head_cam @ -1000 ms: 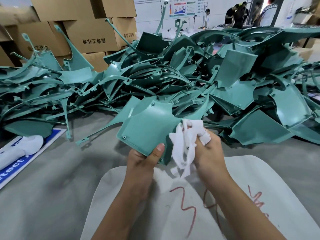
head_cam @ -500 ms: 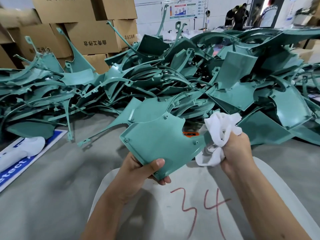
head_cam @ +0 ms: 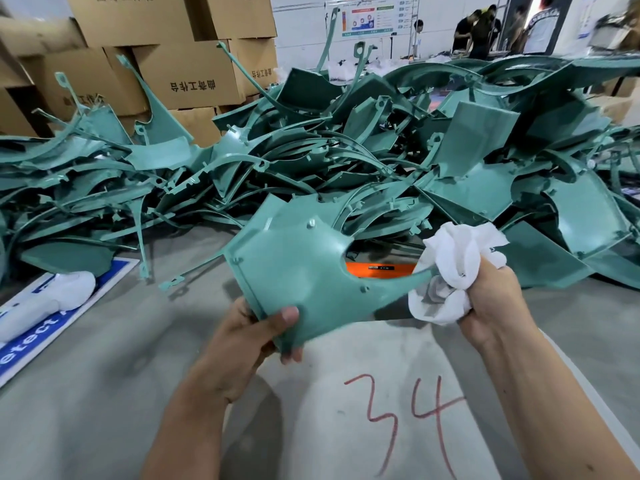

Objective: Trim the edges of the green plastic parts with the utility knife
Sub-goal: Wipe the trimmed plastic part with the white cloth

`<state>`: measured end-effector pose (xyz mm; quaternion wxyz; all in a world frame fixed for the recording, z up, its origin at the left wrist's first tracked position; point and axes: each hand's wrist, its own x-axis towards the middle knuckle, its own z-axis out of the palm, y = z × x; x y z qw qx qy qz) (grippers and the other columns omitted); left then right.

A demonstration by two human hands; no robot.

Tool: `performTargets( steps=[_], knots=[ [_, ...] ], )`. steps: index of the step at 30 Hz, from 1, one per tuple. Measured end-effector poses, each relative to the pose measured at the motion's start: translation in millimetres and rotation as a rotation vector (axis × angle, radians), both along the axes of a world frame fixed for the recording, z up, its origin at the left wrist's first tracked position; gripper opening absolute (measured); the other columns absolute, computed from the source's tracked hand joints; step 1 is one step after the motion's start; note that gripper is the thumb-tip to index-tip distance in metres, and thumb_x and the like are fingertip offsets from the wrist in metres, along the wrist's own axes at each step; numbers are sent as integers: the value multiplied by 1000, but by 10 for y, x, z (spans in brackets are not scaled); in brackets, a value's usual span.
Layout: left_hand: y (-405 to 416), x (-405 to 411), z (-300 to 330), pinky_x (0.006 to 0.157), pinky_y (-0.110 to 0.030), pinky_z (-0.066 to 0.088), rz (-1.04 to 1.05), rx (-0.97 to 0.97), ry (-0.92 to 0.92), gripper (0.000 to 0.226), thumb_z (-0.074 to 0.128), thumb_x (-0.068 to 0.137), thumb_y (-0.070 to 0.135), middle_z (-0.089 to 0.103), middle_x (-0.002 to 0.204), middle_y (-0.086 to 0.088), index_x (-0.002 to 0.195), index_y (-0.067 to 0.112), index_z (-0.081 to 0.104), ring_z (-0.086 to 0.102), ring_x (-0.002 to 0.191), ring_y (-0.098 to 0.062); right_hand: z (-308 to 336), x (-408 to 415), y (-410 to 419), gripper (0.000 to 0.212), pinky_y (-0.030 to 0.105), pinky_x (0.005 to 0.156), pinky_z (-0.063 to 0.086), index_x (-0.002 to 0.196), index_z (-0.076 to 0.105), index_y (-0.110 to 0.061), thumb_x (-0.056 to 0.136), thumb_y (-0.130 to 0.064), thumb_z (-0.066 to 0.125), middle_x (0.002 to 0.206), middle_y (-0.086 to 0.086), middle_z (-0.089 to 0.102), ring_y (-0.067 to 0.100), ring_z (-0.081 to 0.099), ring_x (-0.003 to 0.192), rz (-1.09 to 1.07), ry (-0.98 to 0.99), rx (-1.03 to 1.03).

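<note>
A flat green plastic part (head_cam: 298, 271) with a curved cut-out is held up in front of me. My left hand (head_cam: 249, 337) grips its lower corner, thumb on the face and fingers behind. My right hand (head_cam: 491, 306) clutches a crumpled white cloth (head_cam: 457, 268) against the part's thin pointed tip. An orange utility knife (head_cam: 377, 268) lies on the table behind the part, seen through the cut-out. A big heap of green plastic parts (head_cam: 346, 161) covers the table beyond.
A white board (head_cam: 346, 393) marked with a red "34" lies under my arms on the grey table (head_cam: 86, 375). A blue and white sign (head_cam: 45, 317) with a white object sits at the left edge. Cardboard boxes (head_cam: 187, 77) stand behind; people stand far back.
My right hand with the cloth slid rightward along the part, from its middle to its pointed tip. The part turned and rose a little in my left hand, uncovering the orange knife.
</note>
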<state>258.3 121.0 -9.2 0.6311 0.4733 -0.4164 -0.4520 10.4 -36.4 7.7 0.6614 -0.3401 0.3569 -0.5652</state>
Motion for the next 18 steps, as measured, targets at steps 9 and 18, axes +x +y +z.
performTargets(
  steps=[9, 18],
  knots=[
    [-223, -95, 10, 51, -15, 43, 419, -264, 362, 23, 63, 89, 27, 70, 94, 1, 108, 15, 67, 52, 60, -4, -45, 245, 229, 27, 24, 44, 41, 63, 55, -3, 86, 4, 69, 60, 9, 50, 22, 45, 53, 224, -38, 66],
    [-280, -165, 2, 52, -20, 49, 578, -211, 910, 60, 35, 97, 72, 55, 59, 9, 68, 25, 60, 53, 52, -8, -124, 524, 505, 6, 25, 57, 48, 77, 75, -13, 83, -13, 73, 71, 4, 72, 17, 63, 60, 421, 250, -124]
  ],
)
